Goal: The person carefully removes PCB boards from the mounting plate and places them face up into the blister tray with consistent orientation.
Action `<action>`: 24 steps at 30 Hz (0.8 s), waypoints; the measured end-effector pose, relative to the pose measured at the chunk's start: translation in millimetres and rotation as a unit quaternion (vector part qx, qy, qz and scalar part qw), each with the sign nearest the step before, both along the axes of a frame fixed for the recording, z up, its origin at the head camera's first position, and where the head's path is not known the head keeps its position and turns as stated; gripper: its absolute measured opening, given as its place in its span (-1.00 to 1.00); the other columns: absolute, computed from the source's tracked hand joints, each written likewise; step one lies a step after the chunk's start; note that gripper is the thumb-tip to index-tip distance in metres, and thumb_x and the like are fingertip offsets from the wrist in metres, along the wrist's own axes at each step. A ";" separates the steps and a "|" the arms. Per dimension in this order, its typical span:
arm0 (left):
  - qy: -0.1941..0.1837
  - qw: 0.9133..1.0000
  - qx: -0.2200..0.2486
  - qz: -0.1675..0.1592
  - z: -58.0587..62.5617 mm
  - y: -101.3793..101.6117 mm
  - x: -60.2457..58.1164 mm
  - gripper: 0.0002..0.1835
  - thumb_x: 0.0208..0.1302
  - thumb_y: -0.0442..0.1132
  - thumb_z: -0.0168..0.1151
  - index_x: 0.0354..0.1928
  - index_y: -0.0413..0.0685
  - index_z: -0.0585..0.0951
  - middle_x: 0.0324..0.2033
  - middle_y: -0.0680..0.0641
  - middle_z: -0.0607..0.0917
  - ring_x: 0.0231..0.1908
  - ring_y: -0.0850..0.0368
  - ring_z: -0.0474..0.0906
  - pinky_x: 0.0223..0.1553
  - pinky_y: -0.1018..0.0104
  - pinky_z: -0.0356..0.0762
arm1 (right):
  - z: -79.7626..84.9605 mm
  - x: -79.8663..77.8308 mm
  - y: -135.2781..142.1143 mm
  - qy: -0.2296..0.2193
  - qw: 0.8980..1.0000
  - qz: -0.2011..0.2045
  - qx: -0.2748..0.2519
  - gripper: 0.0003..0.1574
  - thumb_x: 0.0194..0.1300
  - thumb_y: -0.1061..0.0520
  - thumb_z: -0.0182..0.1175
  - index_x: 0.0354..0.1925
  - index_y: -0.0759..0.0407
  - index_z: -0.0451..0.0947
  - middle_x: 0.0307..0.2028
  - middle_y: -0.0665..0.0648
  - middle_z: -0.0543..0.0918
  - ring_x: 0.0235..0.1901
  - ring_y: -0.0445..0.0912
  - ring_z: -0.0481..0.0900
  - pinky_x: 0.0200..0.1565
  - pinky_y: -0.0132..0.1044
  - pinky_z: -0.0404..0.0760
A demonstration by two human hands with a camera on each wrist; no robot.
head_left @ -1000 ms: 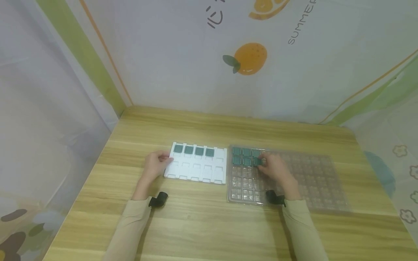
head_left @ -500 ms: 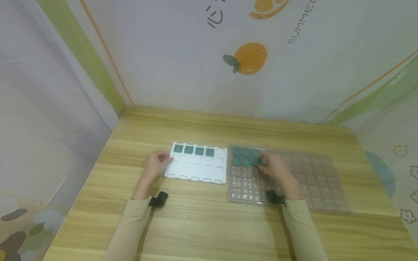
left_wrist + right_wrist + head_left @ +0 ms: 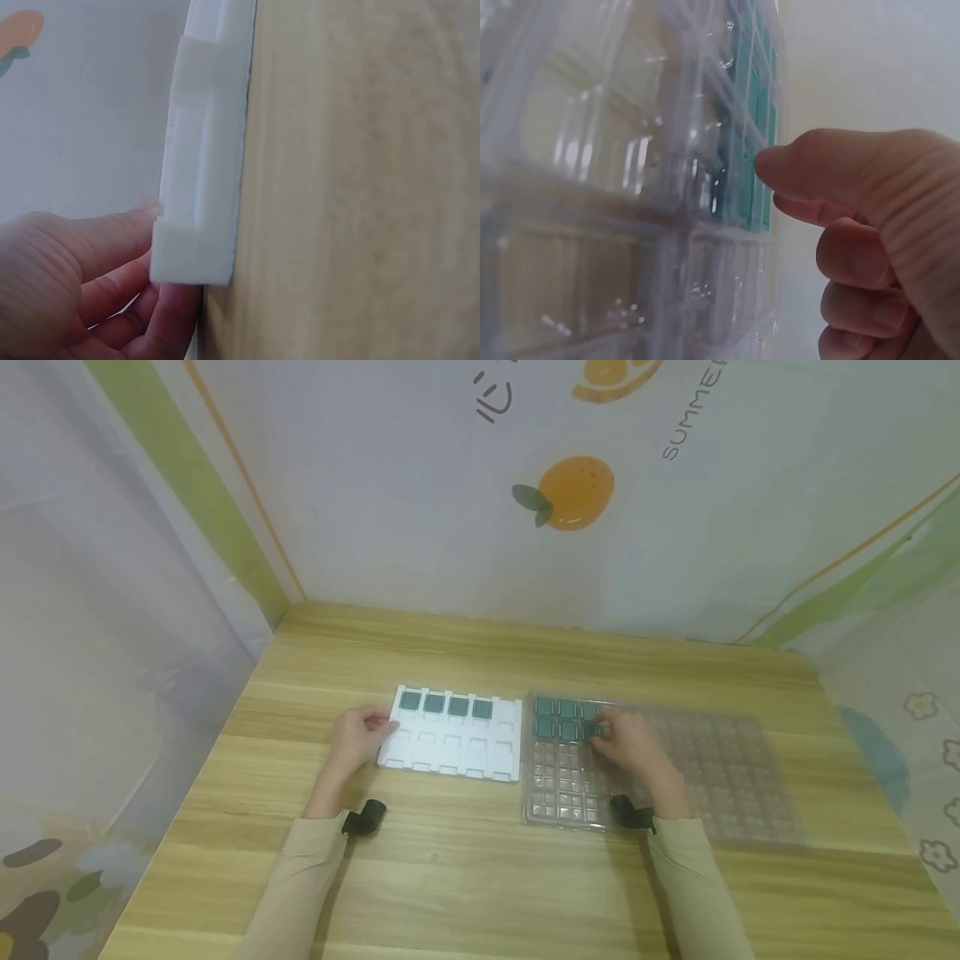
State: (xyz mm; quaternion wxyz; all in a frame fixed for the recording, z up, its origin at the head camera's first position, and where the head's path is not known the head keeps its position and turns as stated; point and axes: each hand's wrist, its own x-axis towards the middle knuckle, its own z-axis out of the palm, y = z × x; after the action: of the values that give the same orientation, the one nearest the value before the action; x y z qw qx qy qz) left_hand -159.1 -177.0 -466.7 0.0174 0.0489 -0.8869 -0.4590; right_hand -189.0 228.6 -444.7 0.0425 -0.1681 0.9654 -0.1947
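Honestly, from where I stand the likeliest trouble is at the right hand (image 3: 633, 745), whose thumb and forefinger pinch a green square (image 3: 589, 732) in the third column, second row of the clear tray (image 3: 551, 777). Its neighbours sit just beside it, so a fingertip catching one could tip that one out of its pocket, and a grip on so thin an edge could slip. I cannot tell whether the piece is loose from its pocket.

The left hand (image 3: 356, 739), well apart from the other, holds the left edge of the white tray (image 3: 456, 747) between thumb and fingers. If that hold tilted or jerked the tray, the four green squares in its far row, counted from the left, might slide; the far-right pocket there has no square.

As for what is around, the clear tray lies just right of the white one, and its raised edge is in the way between them. The right hand and forearm cover part of it, and glare blurs its pockets. Each wrist carries a black camera (image 3: 365, 818), low enough to knock a tray rim. Behind the wooden table (image 3: 465, 877) hangs a pale cloth (image 3: 420, 510) printed with fruit
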 end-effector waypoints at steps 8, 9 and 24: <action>-0.001 1.000 0.001 0.000 -0.1 -0.4 -0.6 -0.75 0.19 -0.39 0.24 -0.17 -0.49 0.58 -0.30 -0.38 0.66 -0.26 -0.22 0.60 -0.20 0.05 0.59 | 3.6 -1.2 -7.8 0.020 1.000 0.012 -0.006 -0.61 0.09 0.19 0.31 -0.12 0.38 0.54 -0.42 0.18 0.64 -0.55 -0.09 0.51 -0.42 -0.17 0.58; 0.000 1.000 0.001 0.001 0.0 -0.4 -0.6 -0.75 0.19 -0.39 0.24 -0.17 -0.49 0.58 -0.30 -0.38 0.66 -0.26 -0.22 0.60 -0.21 0.05 0.59 | 4.1 -1.5 -9.4 0.025 1.000 0.014 -0.003 -0.60 0.10 0.17 0.31 -0.11 0.37 0.55 -0.45 0.17 0.64 -0.57 -0.10 0.50 -0.42 -0.16 0.57; -0.001 1.000 0.000 0.001 -0.6 -0.5 -0.9 -0.74 0.18 -0.39 0.24 -0.16 -0.49 0.58 -0.29 -0.38 0.66 -0.26 -0.22 0.61 -0.22 0.06 0.60 | 7.2 -3.1 -30.3 0.043 0.999 0.025 -0.006 -0.60 0.08 0.18 0.32 -0.11 0.34 0.56 -0.67 0.02 0.47 -0.69 -0.18 0.34 -0.64 -0.34 0.36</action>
State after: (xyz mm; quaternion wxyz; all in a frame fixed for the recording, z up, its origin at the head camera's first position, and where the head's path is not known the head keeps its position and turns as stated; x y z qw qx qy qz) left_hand -160.0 -177.4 -467.3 0.0172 0.0507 -0.8868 -0.4591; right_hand -192.1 198.3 -437.5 0.0044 -0.2009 0.9605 -0.1924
